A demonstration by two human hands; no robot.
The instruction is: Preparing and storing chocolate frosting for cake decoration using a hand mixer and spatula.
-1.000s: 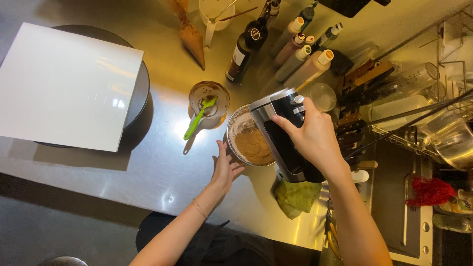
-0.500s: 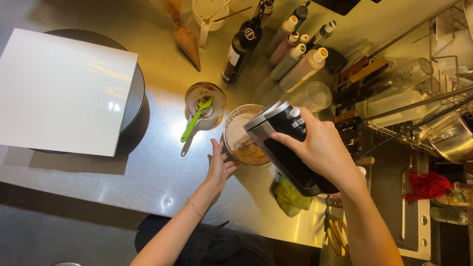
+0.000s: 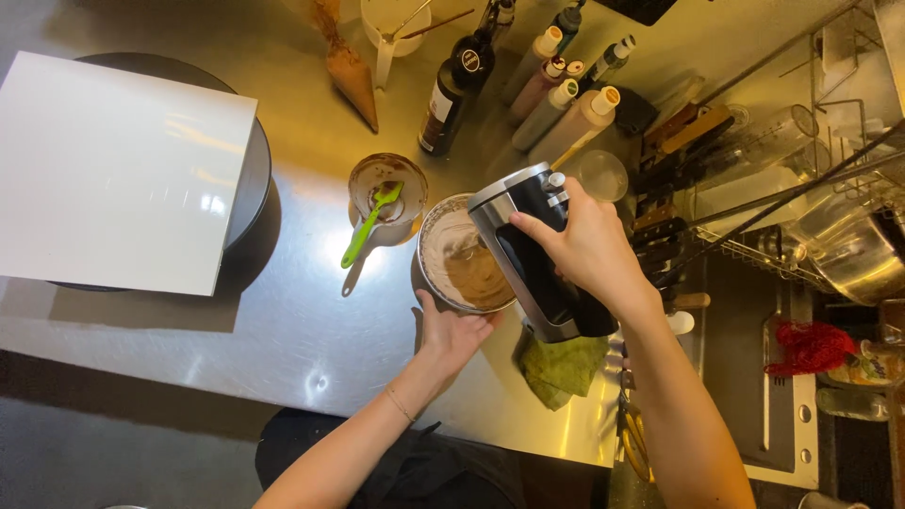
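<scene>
My right hand (image 3: 583, 247) grips a black and silver hand mixer (image 3: 533, 259) held over a metal mixing bowl (image 3: 464, 259) of brown and pale batter. The mixer's beaters dip into the bowl and are mostly hidden. My left hand (image 3: 451, 328) holds the near rim of that bowl on the steel counter. Just left of the bowl stands a small brown-smeared cup (image 3: 385, 193) with a green spatula (image 3: 370, 224) leaning in it.
A white square board (image 3: 113, 174) rests on a black round turntable (image 3: 253, 179) at the left. Several bottles (image 3: 556, 94) and a dark wine bottle (image 3: 454, 90) stand behind. A piping bag (image 3: 349, 71) lies at the back. A green cloth (image 3: 564, 366) sits near the counter edge.
The mixer has tilted and shifted slightly over the bowl, and my left hand stays on the bowl's near rim. The view has drifted a little.
</scene>
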